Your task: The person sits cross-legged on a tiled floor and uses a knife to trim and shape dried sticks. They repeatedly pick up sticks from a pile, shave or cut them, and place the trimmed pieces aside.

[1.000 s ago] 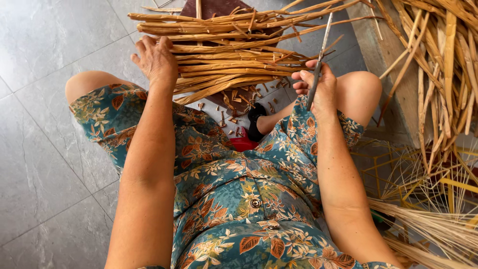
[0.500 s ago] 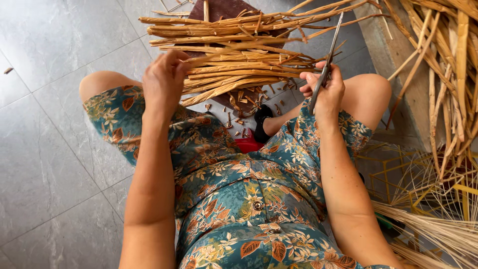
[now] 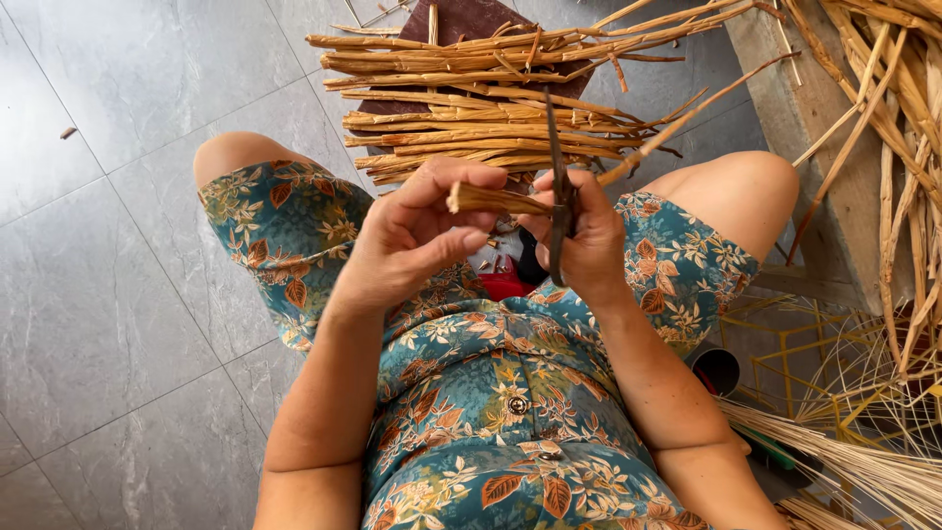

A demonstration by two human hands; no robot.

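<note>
My left hand [image 3: 417, 236] pinches the near end of a long tan cane stick [image 3: 643, 152] that runs up and right across the pile. My right hand [image 3: 587, 240] grips a dark, narrow knife blade [image 3: 555, 162], held upright with its edge against the stick close to the left fingers. Both hands sit over my lap, above a teal floral dress [image 3: 471, 393]. Just beyond them lies a pile of split cane sticks [image 3: 471, 108] on the grey tiled floor.
A dark brown mat [image 3: 471, 20] lies under the pile. A wooden plank [image 3: 805, 128] and more cane strips [image 3: 903, 118] stand at the right. Thin pale fibres [image 3: 863, 461] and a yellow wire frame [image 3: 785, 344] are at lower right. Grey floor tiles [image 3: 108, 245] spread left.
My left hand left the pile and pulled one stick toward my lap. My right hand brought the knife across to meet it. The view moved closer.
</note>
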